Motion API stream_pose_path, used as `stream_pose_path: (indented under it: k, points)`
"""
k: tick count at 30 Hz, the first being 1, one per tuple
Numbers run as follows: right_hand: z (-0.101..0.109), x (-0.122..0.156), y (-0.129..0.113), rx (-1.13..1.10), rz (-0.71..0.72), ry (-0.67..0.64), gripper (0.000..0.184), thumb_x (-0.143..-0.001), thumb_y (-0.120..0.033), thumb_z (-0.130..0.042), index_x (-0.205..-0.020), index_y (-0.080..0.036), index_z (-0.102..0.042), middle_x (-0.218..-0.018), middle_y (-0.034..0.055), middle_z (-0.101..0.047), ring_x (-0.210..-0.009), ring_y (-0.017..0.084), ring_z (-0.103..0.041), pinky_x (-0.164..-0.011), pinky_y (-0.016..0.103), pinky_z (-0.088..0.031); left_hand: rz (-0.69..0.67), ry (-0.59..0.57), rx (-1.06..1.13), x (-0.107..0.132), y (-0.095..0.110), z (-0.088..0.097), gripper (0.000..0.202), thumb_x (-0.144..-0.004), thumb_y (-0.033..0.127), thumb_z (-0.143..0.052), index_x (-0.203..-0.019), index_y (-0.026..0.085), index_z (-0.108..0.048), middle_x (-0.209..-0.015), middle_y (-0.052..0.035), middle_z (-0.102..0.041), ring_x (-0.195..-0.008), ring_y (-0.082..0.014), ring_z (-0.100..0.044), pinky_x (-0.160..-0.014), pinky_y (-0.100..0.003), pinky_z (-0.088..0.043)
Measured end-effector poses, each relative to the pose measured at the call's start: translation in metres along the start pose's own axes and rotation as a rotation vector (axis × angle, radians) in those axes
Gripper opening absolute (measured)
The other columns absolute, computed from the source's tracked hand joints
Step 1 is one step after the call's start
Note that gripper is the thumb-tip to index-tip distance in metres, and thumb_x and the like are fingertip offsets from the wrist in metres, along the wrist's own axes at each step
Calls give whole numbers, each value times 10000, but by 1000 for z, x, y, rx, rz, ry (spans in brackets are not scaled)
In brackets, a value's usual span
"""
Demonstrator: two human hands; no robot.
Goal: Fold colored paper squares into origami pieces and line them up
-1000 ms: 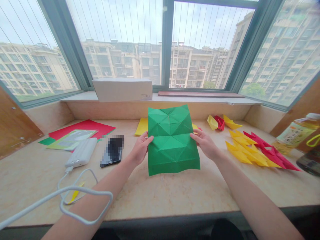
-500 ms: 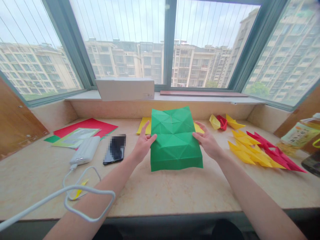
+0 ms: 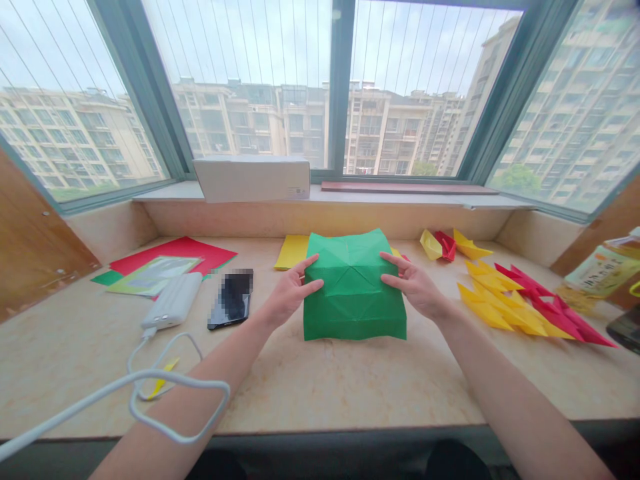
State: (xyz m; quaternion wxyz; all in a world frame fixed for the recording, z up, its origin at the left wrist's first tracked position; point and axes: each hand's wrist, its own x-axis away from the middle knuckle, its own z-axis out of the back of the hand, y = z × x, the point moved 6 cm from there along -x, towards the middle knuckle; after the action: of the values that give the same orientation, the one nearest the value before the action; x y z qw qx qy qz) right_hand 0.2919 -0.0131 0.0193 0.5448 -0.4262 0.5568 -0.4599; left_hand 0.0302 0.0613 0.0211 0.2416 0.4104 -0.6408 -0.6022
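Green origami sheet (image 3: 355, 313) has now risen into a boxlike form between the left hand (image 3: 289, 297) and right hand (image 3: 414, 287), their wide-spread fingers (image 3: 313, 288) pressing on it without pinching.

The folded origami paper (image 3: 355, 300) is coloured green and marked with star-shaped creases; the desk (image 3: 350, 380) is mottled beige.

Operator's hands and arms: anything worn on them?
Bare left hand and right hand; forearms bare too. No gloves, sleeves, watch or rings visible. A white cable crosses over the left forearm, not visibly attached.
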Motion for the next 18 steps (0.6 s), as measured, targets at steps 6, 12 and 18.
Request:
stream_pose_path:
  k: [6, 12, 18]
  points:
    - [5, 0, -6, 70, 57, 101, 687, -701, -361, -849, -1339, -286, -608, -1049, 16, -728, -929, 201, -646, -805, 338, -547, -81, 30, -127, 0, 10, 1, 753, -780, 343, -762, -1441, 169, -447, -1006, -77, -744, -865, -194, -676, -787, -308, -516]
    - [18, -1, -3, 22, 95, 229, 617, -720, -433, -831, -1291, -297, -639, -1074, 13, -724, -957, 204, -659, -831, 337, -551, -229, 357, -1127, 17, 51, 20, 386, -942, 368, -490, -1247, 168, -617, -1021, -134, -736, -946, -269, -674, -875, -398, -484]
    - [17, 0, -3, -22, 78, 232, 558, -717, -418, -840, -1239, -316, -668, -1091, 5, -722, -959, 193, -666, -828, 311, -557, 108, 403, -1881, 41, 48, 53, 511, -934, 524, -439, -1169, 132, -668, -1122, -237, -700, -1197, -416, -544, -1049, -602, -284]
